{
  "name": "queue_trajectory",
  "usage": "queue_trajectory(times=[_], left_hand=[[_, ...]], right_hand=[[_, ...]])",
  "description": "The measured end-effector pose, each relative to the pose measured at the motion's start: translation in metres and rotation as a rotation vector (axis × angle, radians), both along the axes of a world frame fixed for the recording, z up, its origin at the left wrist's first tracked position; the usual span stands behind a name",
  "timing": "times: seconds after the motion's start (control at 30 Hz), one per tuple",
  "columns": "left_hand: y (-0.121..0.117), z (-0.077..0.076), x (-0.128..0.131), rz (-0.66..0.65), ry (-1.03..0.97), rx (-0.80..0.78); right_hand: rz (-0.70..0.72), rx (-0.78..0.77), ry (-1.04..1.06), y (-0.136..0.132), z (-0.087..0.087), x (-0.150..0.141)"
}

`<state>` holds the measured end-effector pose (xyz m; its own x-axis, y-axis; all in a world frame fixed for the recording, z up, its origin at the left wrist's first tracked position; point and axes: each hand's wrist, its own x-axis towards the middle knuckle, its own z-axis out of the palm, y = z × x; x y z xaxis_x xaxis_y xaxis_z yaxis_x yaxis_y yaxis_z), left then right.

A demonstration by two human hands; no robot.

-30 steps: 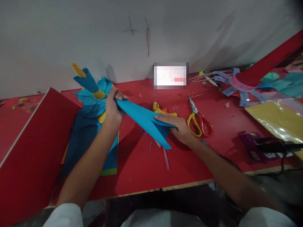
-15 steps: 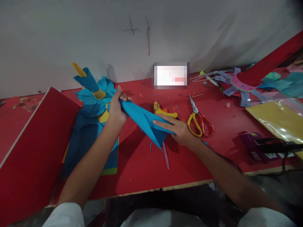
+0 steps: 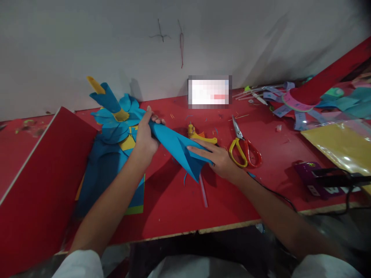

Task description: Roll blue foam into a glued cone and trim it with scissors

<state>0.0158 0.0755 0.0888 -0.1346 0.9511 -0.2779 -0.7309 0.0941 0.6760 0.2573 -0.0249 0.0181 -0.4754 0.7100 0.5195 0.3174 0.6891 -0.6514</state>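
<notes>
The blue paper cone (image 3: pixel 176 148) lies slanted over the red table (image 3: pixel 232 200). Your left hand (image 3: pixel 146 135) is wrapped closed around its narrow end, while your right hand (image 3: pixel 218 158) presses its wide end with fingers spread. Scissors (image 3: pixel 245 148) lie just right.
</notes>
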Motion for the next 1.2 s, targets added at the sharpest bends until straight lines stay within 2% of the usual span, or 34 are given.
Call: queue_trajectory(times=[0.47,0.73,1.0,1.2], left_hand=[[-0.015,-0.003,0.017,-0.019,0.0,0.017],[-0.011,0.007,0.012,-0.012,0.016,0.019],[-0.007,0.002,0.007,-0.003,0.051,-0.026],[-0.002,0.001,0.001,0.02,0.075,-0.048]], right_hand=[[-0.043,-0.011,-0.015,-0.002,0.006,-0.002],[-0.047,0.09,-0.044,-0.001,0.005,-0.002],[-0.058,0.131,-0.137,-0.003,0.006,-0.001],[-0.055,0.192,-0.127,-0.001,0.004,-0.001]])
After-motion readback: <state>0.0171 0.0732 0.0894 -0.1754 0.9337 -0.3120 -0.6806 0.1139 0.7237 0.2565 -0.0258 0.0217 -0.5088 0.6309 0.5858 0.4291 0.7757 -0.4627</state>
